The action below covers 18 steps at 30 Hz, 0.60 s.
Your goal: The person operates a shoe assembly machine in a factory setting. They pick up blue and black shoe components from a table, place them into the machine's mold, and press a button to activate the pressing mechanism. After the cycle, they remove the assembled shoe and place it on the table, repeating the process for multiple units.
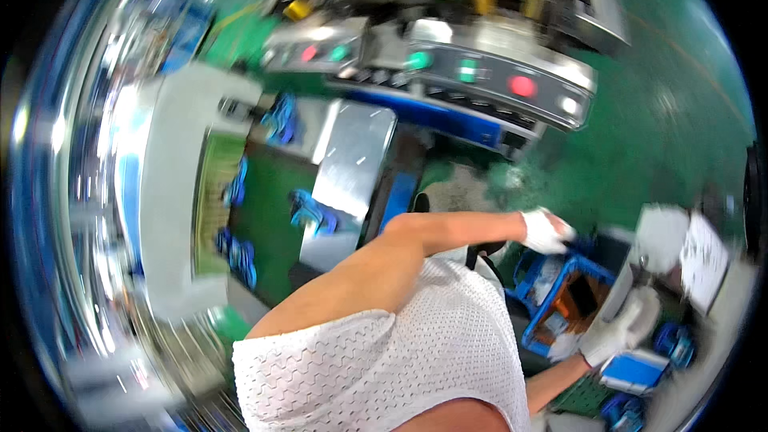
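My left hand (547,231), in a white glove with bare fingertips, reaches across to the right above the far edge of a blue plastic basket (534,349). Motion blur smears its fingers. My right hand (606,342), also gloved in white, is beside the basket's right side. Its fingers look closed around a pale rounded shape (642,314), too blurred to name. In the basket lie an orange object (565,306), a dark flat rectangular piece (584,294) and some whitish wrapping.
A machine panel with coloured buttons (496,80) stands ahead. On the left are a silver metal plate (350,168) and several blue clustered parts, one (312,213) by the plate. White sheets (704,262), a blue-and-white box (634,371) and another blue part (674,344) lie at right.
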{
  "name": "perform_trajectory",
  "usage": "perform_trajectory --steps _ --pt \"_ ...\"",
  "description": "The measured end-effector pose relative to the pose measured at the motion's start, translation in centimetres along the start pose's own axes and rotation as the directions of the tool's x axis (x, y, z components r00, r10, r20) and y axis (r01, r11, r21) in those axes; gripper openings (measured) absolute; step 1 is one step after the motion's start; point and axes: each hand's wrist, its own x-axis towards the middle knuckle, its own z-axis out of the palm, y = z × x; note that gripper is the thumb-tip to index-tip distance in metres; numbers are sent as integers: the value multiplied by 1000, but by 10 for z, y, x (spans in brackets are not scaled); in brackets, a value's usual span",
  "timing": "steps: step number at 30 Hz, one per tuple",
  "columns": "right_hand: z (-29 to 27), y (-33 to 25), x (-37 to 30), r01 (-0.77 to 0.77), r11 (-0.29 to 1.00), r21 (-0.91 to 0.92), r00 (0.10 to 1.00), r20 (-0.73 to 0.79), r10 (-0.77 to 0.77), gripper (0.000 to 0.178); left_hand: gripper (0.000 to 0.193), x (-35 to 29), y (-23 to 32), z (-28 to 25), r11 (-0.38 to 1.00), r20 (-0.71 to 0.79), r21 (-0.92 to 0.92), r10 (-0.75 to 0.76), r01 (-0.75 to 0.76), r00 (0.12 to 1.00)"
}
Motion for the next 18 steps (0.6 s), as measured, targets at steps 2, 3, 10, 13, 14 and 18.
perform_trajectory --steps 2,3,10,13,14,18 --pt "111 4 -12 -589 659 469 739 643 203 53 42 -123 -72 -80 847 31 87 -528 524 849" --pt "157 2 -32 -711 640 290 620 688 377 55 38 -194 -137 -83 756 -196 37 -636 653 747" --pt "363 -9 -91 -74 993 88 377 925 -54 61 28 -690 -203 -71 24 -607 -681 -578 732 -545" --pt "410 -33 -105 57 992 -113 287 953 92 60 24 -760 -185 -10 -85 -559 -755 -435 650 -706" --pt "417 -55 -114 104 980 -170 254 957 139 60 23 -776 -184 9 -122 -463 -791 -522 600 -716" --pt "459 -31 -90 239 910 -340 187 935 300 59 35 -807 -189 68 -151 -362 -840 -557 520 -747"
